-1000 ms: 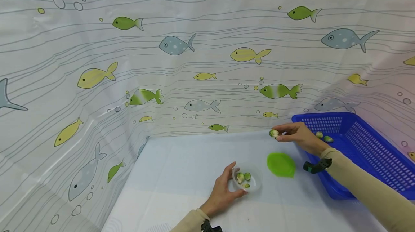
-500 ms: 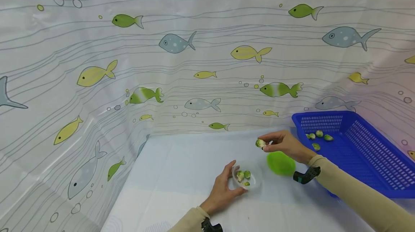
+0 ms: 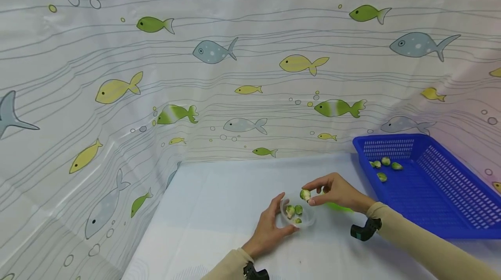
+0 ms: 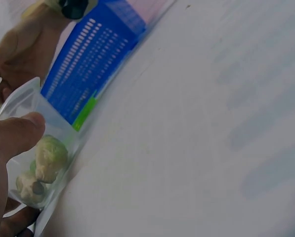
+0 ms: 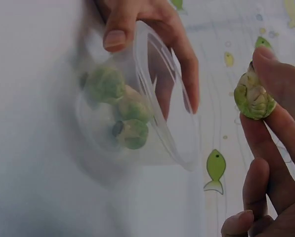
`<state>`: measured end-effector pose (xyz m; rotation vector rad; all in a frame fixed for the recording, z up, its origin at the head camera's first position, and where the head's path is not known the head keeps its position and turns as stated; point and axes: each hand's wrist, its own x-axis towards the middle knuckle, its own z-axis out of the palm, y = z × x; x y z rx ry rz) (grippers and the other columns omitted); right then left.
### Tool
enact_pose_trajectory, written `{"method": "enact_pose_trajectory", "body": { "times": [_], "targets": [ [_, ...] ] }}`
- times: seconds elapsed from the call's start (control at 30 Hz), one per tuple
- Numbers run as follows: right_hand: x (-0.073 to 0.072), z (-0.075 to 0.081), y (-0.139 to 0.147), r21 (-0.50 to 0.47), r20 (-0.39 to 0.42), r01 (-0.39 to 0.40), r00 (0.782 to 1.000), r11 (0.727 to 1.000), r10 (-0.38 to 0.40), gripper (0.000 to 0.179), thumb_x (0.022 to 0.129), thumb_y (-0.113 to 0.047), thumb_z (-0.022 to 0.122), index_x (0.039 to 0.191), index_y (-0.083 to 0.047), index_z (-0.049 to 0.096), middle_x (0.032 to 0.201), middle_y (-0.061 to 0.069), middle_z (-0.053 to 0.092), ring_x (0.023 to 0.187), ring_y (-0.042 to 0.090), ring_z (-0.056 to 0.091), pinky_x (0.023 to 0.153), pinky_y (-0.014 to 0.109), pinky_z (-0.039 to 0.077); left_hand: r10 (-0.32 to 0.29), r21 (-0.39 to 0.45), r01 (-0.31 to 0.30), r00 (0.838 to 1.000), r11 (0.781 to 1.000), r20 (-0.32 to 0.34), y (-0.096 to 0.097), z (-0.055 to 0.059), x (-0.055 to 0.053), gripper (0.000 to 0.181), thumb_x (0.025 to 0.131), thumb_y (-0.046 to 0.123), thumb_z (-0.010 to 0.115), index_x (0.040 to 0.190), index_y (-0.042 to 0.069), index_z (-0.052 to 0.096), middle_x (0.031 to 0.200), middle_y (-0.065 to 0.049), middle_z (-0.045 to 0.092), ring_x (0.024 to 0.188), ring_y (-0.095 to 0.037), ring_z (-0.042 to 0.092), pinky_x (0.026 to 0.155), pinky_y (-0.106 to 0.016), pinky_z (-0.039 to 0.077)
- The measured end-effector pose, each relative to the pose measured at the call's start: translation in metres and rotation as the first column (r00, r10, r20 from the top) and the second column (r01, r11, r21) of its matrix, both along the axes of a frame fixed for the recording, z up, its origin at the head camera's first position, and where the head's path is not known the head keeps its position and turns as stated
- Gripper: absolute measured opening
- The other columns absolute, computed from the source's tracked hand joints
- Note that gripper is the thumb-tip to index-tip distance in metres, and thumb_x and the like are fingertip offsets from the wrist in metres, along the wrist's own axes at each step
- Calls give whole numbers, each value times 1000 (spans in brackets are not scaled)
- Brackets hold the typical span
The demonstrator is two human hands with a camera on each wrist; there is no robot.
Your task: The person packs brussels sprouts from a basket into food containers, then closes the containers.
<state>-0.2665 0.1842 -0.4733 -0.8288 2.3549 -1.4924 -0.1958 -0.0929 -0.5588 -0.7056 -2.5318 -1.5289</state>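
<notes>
My left hand (image 3: 270, 228) grips a small translucent plastic tub (image 3: 309, 217), its thumb and fingers spread round the wall. Inside the tub lie several Brussels sprouts (image 5: 105, 84). Between thumb and fingertips, my right hand (image 3: 338, 193) pinches another Brussels sprout (image 3: 305, 195), close over the tub's far right rim. The right wrist view shows this sprout (image 5: 255, 95) whole, with the thumb against one side. Under the right hand, a flat bright green lid-like piece (image 3: 339, 207) is mostly hidden.
A blue perforated plastic basket (image 3: 434, 193) stands to the right, with several Brussels sprouts (image 3: 385, 161) in its far left corner. A white cloth (image 3: 219, 201) covers the table. A fish-patterned curtain (image 3: 250, 106) rises behind and at both sides.
My right hand has moved left and toward me with its sprout, from beside the basket to the tub, and now covers most of the green piece. My left hand has stayed on the tub.
</notes>
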Motion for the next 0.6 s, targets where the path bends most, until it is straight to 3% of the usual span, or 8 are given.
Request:
{"method": "enact_pose_trajectory", "body": {
  "times": [0.27,0.6],
  "targets": [
    [13,-8,-7,30,-68,45,997,999,-43,36,79,-27,94,113,-20,85,112,0,82,71,14,46,63,28,37,6,-10,-6,1000,1000,-1,0,-1,1,98,86,28,89,163,5,33,151,-14,62,136,-27,63,120,-45,44],
    [24,-18,-14,153,-190,133,976,979,-103,38,77,-29,96,112,-19,85,102,-12,82,73,12,49,64,28,38,2,-12,-2,1000,1000,8,-1,-2,1,98,87,31,89,163,6,33,152,-13,62,138,-26,62,121,-45,43]
  ]
}}
